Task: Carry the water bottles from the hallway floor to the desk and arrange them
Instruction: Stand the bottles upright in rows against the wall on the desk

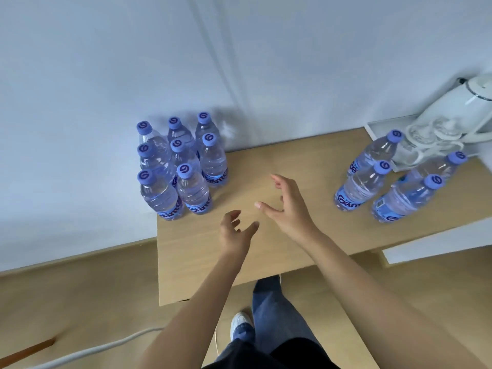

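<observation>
Clear plastic water bottles with purple caps stand in two groups on the light wooden worktop (266, 161): eight packed at the rear left corner (175, 166), four looser near the right edge (388, 182). The left hand (234, 233) and right hand (287, 203) are held spread and empty between them. The loose four should probably be gripped by the body and set tight. A white kettle (463, 102) is cut off; glassware beside it is unclear.
</observation>
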A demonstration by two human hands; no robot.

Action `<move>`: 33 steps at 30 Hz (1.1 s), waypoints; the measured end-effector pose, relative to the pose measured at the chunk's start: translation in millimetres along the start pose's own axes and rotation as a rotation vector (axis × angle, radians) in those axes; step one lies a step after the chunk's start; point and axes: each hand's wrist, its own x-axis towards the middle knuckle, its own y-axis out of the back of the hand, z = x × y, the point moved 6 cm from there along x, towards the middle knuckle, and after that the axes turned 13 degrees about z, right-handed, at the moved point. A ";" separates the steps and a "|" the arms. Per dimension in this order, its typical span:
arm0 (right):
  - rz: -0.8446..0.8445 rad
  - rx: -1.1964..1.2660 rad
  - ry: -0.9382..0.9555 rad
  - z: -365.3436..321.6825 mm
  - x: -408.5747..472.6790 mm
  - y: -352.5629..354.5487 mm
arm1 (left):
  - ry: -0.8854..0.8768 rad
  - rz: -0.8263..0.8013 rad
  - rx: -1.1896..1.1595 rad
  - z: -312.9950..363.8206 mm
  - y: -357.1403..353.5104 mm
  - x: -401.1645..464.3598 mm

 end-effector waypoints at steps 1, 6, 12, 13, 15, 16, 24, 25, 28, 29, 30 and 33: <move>0.027 0.000 -0.017 3.7 -0.1 12.4 | -0.024 -0.033 0.007 6.4 -9.2 -5.9; 0.169 0.001 -0.062 19.5 1.4 79.1 | -0.176 -0.208 0.084 38.0 -63.8 -40.5; 0.356 -0.004 -0.056 31.5 18.4 162.3 | -0.264 -0.346 0.150 64.0 -136.7 -68.4; 0.390 -0.014 -0.043 33.3 23.4 175.9 | -0.266 -0.362 0.162 67.2 -149.3 -71.2; 0.418 -0.039 -0.024 40.1 35.4 199.8 | -0.276 -0.391 0.189 73.3 -176.2 -75.7; 0.411 -0.047 -0.024 44.0 40.9 206.8 | -0.282 -0.401 0.204 75.6 -186.8 -76.8; 0.175 -0.042 -0.154 98.6 78.2 207.3 | -0.247 -0.402 0.274 73.4 -245.5 -76.2; 0.133 -0.022 -0.181 105.1 80.9 202.9 | -0.237 -0.396 0.276 72.4 -248.3 -74.7; 0.036 0.038 -0.269 122.6 87.0 191.6 | -0.224 -0.373 0.288 68.3 -253.5 -70.7; 0.006 0.065 -0.311 128.2 88.2 188.5 | -0.223 -0.365 0.290 66.2 -254.5 -69.9; -0.022 0.091 -0.347 132.8 89.0 185.4 | -0.221 -0.360 0.288 64.2 -255.3 -69.3; -0.071 0.131 -0.379 138.8 92.4 179.3 | -0.215 -0.346 0.305 59.2 -256.4 -68.5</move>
